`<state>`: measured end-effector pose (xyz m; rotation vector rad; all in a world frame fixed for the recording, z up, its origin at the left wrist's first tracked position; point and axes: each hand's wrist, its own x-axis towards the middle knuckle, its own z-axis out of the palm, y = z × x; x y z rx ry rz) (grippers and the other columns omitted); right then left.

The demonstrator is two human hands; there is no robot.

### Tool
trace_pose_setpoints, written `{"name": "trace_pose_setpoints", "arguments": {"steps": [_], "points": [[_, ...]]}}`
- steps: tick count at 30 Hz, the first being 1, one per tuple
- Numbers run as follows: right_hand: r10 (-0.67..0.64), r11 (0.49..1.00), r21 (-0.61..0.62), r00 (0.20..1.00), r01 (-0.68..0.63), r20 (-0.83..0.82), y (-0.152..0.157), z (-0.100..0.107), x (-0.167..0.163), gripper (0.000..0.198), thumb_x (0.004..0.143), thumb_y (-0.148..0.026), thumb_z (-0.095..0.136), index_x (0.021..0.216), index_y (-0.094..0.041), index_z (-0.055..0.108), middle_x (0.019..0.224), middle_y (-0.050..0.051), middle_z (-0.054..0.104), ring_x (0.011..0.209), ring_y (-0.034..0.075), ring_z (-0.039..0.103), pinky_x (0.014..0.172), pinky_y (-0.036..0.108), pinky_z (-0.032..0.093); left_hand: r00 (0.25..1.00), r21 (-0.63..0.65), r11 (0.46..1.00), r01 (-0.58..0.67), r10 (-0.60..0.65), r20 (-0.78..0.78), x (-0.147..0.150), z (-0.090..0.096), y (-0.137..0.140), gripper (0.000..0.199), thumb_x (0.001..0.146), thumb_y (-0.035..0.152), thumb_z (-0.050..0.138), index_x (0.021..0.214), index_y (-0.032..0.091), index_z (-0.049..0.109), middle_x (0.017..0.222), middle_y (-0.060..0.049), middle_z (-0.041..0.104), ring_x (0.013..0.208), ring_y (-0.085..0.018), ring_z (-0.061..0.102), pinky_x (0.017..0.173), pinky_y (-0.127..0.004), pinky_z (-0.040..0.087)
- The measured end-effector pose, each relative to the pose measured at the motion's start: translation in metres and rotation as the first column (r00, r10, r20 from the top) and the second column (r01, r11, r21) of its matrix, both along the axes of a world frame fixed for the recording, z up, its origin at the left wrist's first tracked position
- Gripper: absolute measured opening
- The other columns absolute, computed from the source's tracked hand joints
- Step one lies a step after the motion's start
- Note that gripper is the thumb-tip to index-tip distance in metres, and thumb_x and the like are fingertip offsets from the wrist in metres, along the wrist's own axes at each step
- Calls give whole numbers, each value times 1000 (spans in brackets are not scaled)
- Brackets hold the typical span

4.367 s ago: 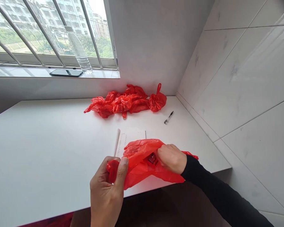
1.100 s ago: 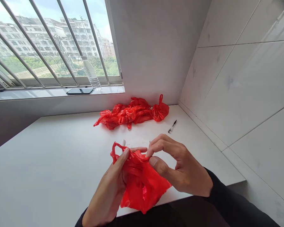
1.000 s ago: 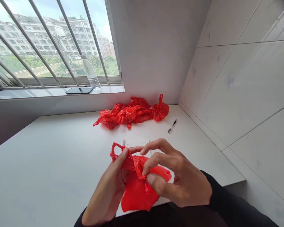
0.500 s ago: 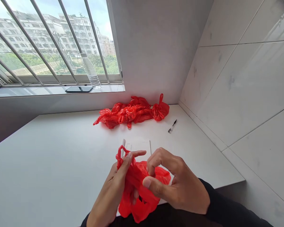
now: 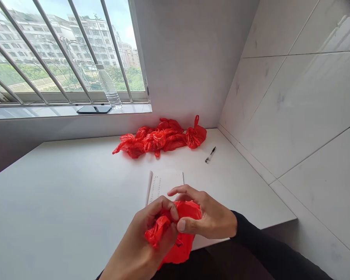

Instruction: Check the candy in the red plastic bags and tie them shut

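Observation:
Bunched in my left hand is a red plastic bag, gripped near its top. A crumpled wad of the bag sticks out between that hand's thumb and fingers. My right hand curves around the bag's right side, thumb in front against the plastic and fingers bent behind it. Dark print shows on the lower part of the bag, which hangs at the table's front edge. Just beyond the hands lies an open notebook with handwritten marks, its near part covered by them.
Several red plastic bags lie in a heap against the back wall. To their right is a knotted red bag, with a black-capped pen nearer me. The windowsill holds a water bottle and a phone. A tiled wall bounds the right.
My left hand has closed around the bag's top, where a loop of handle stood up before. My right hand has come in around the bag's side, and the bag is more bunched.

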<state>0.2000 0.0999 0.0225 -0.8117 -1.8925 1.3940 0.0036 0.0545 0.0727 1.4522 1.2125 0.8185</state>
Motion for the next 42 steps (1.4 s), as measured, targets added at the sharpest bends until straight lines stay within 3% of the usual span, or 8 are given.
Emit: {"name": "trace_pose_setpoints", "arguments": {"steps": [4, 9, 13, 19, 25, 29, 37, 42], "points": [[-46, 997, -67, 999, 46, 5, 1, -2, -4, 34, 88, -48, 75, 109, -22, 68, 87, 0, 65, 75, 14, 57, 72, 28, 46, 975, 251, 964, -85, 132, -177, -4, -19, 2, 3, 87, 26, 53, 85, 25, 55, 69, 5, 57, 58, -12, 47, 52, -22, 37], [-59, 989, -142, 995, 46, -85, -6, -5, -8, 39, 105, -50, 49, 134, -26, 58, 70, -5, 45, 60, 10, 37, 59, 25, 34, 899, 738, 669, -90, 373, -229, -11, -48, 13, 46, 83, 0, 48, 119, 28, 59, 101, 0, 64, 73, -9, 63, 62, -19, 50], [38, 966, -248, 991, -70, -131, -4, -11, -11, 37, 106, -48, 46, 133, -25, 56, 64, -7, 37, 53, 9, 27, 52, 26, 25, 925, 812, 580, -70, 342, -165, -7, -49, 15, 34, 87, -1, 54, 110, 23, 58, 107, -4, 60, 91, -11, 65, 71, -16, 55], [-71, 987, -156, 987, 49, -142, 0, -3, -8, 23, 103, -41, 57, 98, -19, 58, 79, -2, 55, 72, 12, 48, 69, 28, 38, 957, 801, 596, 49, 203, -209, -10, -38, 12, 26, 92, 4, 55, 107, 23, 62, 102, -3, 55, 81, -8, 63, 66, -15, 54], [-178, 984, -64, 965, 169, -194, 1, 8, -7, 18, 103, -38, 57, 99, -21, 57, 89, -1, 56, 81, 13, 54, 77, 29, 44, 925, 736, 648, 195, 129, -358, -20, -46, 11, 51, 100, 13, 52, 147, 32, 49, 144, -7, 52, 126, -17, 60, 99, -22, 55], [-296, 954, -29, 929, 297, -221, 4, 7, 3, 11, 103, -33, 57, 111, -25, 57, 86, -3, 52, 80, 13, 53, 78, 28, 43, 941, 724, 684, 84, 185, -285, -27, -58, 2, 52, 103, 15, 44, 152, 31, 44, 154, -3, 49, 141, -20, 48, 113, -29, 47], [-556, 830, -47, 831, 556, 15, 10, -68, 47, 15, 98, -37, 59, 97, -23, 52, 76, -4, 48, 70, 14, 47, 69, 30, 41, 825, 501, 842, -198, 419, -378, -67, -138, -52, 44, 104, 28, 42, 144, 43, 52, 145, 3, 58, 134, -23, 53, 109, -43, 52], [-581, 812, -70, 814, 579, -9, 13, -82, 37, 22, 99, -46, 55, 103, -24, 57, 88, 0, 54, 80, 17, 54, 79, 34, 48, 852, 634, 769, -85, 386, -354, -43, -135, -45, 58, 98, 20, 54, 153, 32, 41, 149, -5, 54, 142, -27, 42, 114, -46, 45]]}}
